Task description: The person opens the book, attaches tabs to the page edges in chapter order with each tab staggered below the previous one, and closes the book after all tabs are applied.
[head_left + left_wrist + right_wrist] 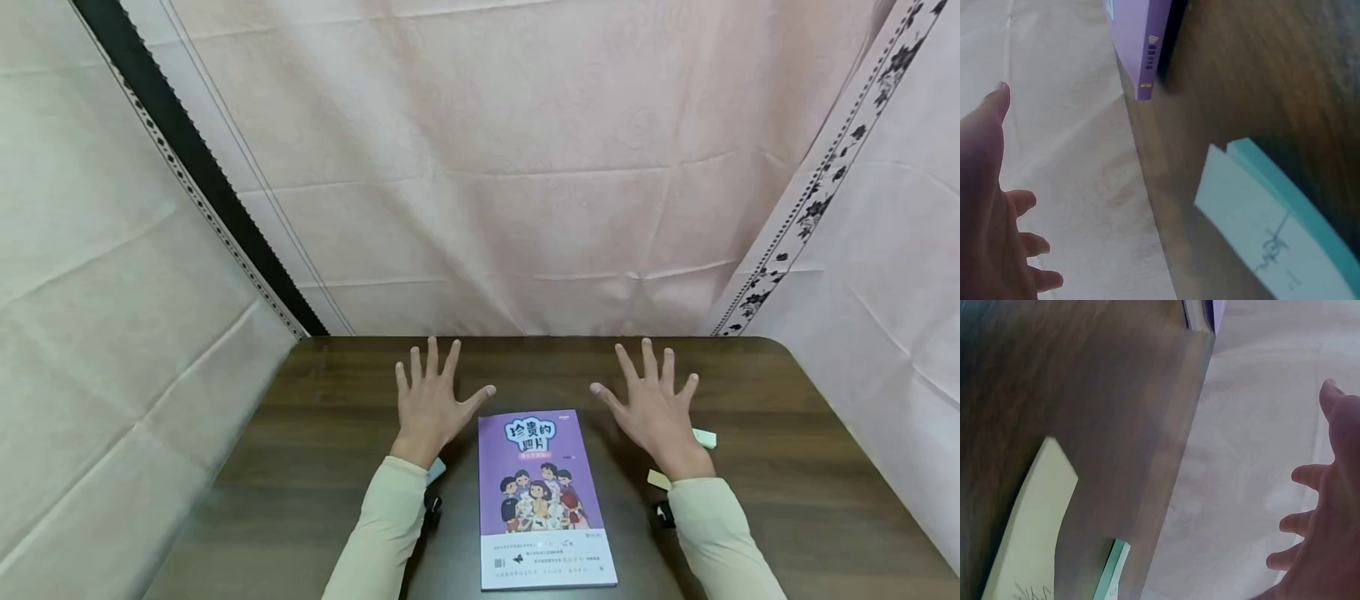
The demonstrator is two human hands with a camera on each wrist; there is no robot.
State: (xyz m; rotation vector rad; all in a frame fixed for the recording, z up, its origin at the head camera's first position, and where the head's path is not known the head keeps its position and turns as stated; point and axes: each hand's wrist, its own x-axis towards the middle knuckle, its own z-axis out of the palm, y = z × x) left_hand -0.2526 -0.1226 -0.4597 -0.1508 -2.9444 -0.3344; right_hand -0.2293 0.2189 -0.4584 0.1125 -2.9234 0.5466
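A purple book (pixel 534 500) with a cartoon group on its cover lies between the hands, its lower part white. My left hand (pixel 431 408), fingers spread, is held left of the book's far corner and holds nothing. Its thumb points in toward the book. On the other side my right hand (pixel 656 408) is spread in the same way, further from the book. Beside the left wrist shows a light blue sticky note pad (pixel 1272 231), partly hidden by the arm. Near the right wrist are a yellow sticky note pad (pixel 1032 525) and a green one (pixel 1112 572).
The dark wooden table (pixel 300 500) runs back to a pale cloth curtain (pixel 487 208). More white cloth (pixel 112 333) hangs at the left, and cloth with a black floral border (pixel 817 200) at the right.
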